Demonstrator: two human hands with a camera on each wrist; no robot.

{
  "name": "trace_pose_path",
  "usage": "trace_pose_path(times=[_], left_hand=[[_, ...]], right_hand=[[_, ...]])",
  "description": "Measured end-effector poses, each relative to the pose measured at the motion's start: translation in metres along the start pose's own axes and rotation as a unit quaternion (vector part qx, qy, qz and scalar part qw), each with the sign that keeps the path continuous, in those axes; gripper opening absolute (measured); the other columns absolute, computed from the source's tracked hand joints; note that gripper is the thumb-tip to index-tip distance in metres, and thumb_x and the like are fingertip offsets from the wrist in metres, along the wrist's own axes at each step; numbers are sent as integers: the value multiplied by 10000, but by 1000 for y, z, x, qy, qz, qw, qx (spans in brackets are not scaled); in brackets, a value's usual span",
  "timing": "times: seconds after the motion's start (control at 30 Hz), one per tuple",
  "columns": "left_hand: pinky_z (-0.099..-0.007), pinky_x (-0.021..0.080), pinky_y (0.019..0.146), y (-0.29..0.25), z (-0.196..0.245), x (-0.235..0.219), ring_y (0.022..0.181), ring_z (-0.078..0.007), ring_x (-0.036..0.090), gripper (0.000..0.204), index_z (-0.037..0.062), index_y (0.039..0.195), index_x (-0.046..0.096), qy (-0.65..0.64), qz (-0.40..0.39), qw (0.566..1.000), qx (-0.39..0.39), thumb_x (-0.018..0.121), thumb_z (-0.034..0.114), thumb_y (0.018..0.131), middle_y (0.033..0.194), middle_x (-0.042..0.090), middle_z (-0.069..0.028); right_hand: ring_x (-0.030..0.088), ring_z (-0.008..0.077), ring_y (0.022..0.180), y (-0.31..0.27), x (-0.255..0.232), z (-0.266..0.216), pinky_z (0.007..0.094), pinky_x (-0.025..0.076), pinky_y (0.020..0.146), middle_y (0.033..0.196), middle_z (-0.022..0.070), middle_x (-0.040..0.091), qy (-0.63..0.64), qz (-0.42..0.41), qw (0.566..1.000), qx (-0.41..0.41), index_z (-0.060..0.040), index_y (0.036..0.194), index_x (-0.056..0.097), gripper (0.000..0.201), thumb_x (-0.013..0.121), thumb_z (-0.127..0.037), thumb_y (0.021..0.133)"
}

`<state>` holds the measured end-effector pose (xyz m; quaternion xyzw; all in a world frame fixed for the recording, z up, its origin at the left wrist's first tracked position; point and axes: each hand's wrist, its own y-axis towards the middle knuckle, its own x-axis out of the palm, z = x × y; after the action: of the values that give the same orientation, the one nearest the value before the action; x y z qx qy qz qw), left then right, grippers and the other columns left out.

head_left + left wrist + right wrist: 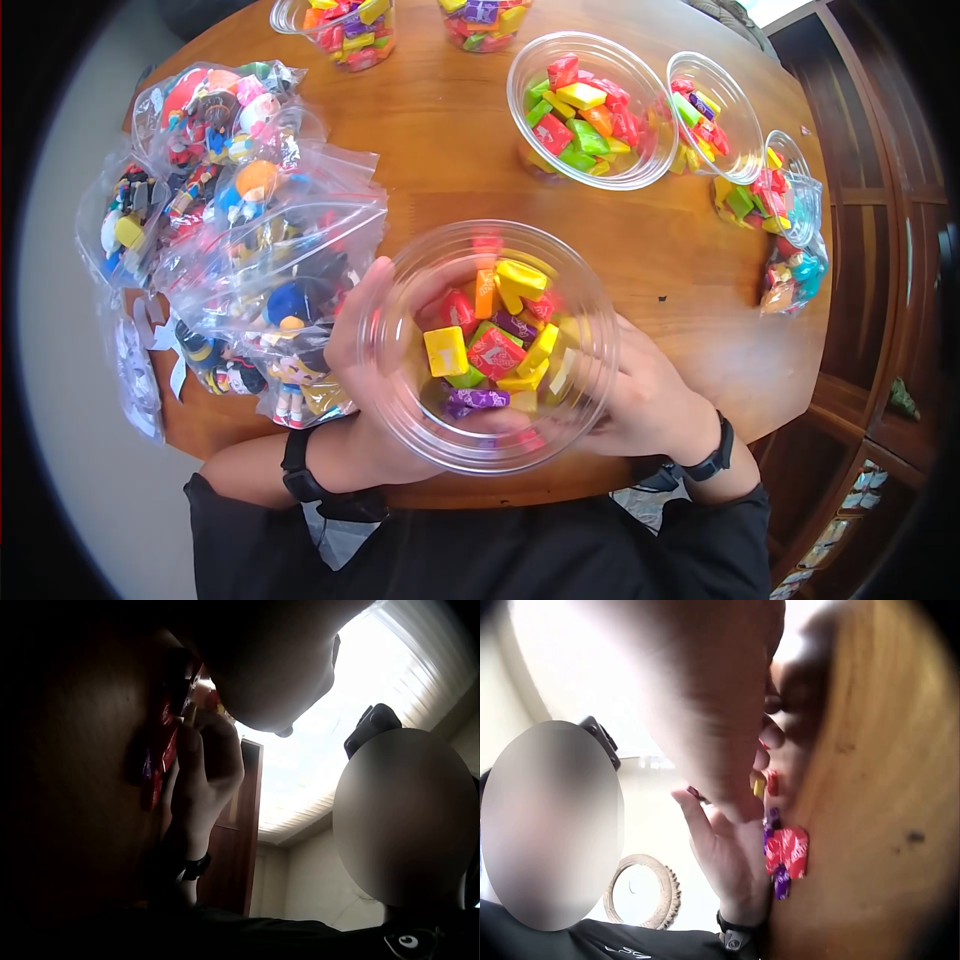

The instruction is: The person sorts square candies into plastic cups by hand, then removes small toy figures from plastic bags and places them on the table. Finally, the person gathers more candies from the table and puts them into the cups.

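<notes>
In the head view a clear plastic cup (600,270) is right in front of me, its round rim toward the camera. Red, yellow, orange, green and purple wrapped candies (497,353) show through its mouth. My left hand (365,350) grips the cup around its left side, partly seen through the clear wall. At the cup's right side, my right hand (645,395) has bent fingers, some behind the plastic. In the left wrist view its thumb and finger pinch a small yellowish candy (191,714). Red candies (787,851) and purple ones appear low by the wood in the right wrist view.
Clear zip bags (250,240) packed with small toy figures lie on the left of the wooden table (440,150). Several more candy cups stand along the back, including a wide one (595,110). A small bag (795,265) with a figure sits near the right edge.
</notes>
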<state>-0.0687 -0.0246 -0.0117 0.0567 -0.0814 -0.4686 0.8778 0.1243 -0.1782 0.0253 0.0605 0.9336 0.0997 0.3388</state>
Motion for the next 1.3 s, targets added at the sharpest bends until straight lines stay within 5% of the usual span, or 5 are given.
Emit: trace_pose_path(times=[0.53,0.83,1.0,1.17,1.3], left_hand=[[-475,509,1213,0,-4,0,1437,-380,593,1270,126,1704,66,25,-29,999,26,996,242,848,1561,494,-331],[-469,511,1209,1,-3,2,1430,-379,601,1273,105,1705,84,24,-18,999,23,1004,244,837,1564,502,-314],[-502,479,1218,20,12,-5,1426,-360,610,1214,80,1700,169,173,-83,974,121,1004,257,836,1559,559,-266],[-625,358,1268,19,20,-7,1438,-367,605,1031,91,1613,364,168,-162,971,60,1008,273,829,1540,613,-227],[-659,352,1258,18,19,-5,1439,-364,606,981,103,1575,377,174,-187,966,36,1003,251,835,1538,620,-207]], right_hand=[[659,229,990,-3,12,-19,392,461,840,1107,50,703,-74,-63,995,-8,-77,1275,701,497,893,-263,856],[642,262,914,-3,-6,-14,398,483,795,988,78,640,-141,-63,988,11,-45,1087,682,407,897,-210,783],[631,203,755,-2,-26,-5,343,506,665,927,89,670,-149,104,978,97,-56,1063,710,361,930,-83,778],[575,114,770,-12,-36,-11,257,459,668,985,53,699,-111,316,929,159,-39,1091,734,368,916,-6,773],[597,188,802,-22,-53,-17,334,457,693,985,67,647,-93,208,973,-44,-51,1173,731,525,1000,-288,790]])
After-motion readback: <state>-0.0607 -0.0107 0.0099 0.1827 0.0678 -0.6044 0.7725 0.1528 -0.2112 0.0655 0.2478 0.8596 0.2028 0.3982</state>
